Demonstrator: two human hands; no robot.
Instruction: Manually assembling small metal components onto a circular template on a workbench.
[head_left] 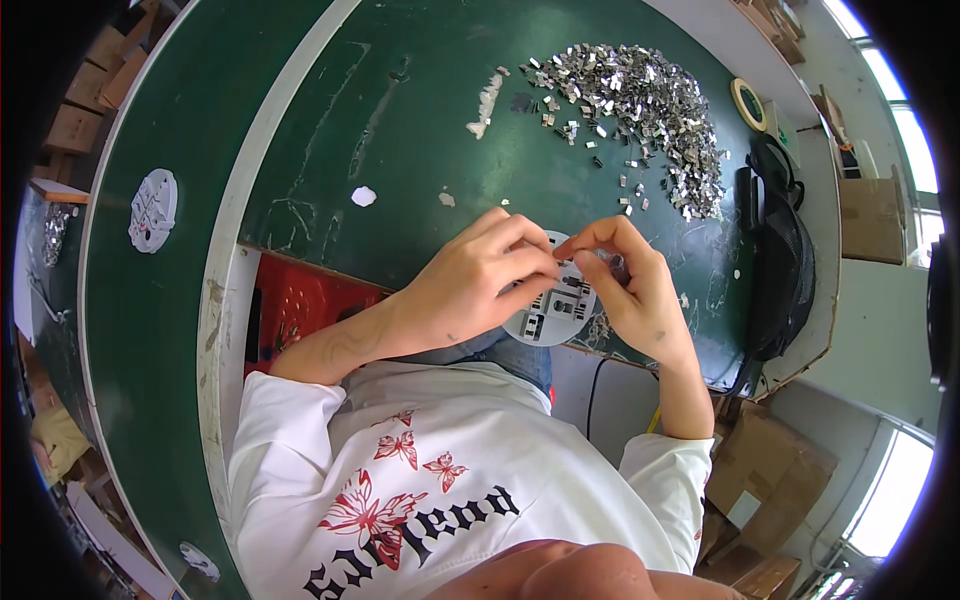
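A round white plate [552,326] with raised blocks and slots lies at the near edge of the green table, under both hands. Small dark and metallic pieces sit in some of its slots. My left hand [490,268] comes over the plate from the left, its fingers curled and closed at the upper part; whatever their tips grip is hidden. From the right, my right hand [636,290] bends its thumb and forefinger together above the plate, close to the left fingertips. Anything between them is too small to name.
A large heap of small shiny metal clips [650,100] spreads across the table's far right. A black mesh bag [785,260] and a tape roll [747,105] are at the right edge. Another white plate [153,210] lies beyond the pale divider [232,190] at left. A red stool [300,310] stands below.
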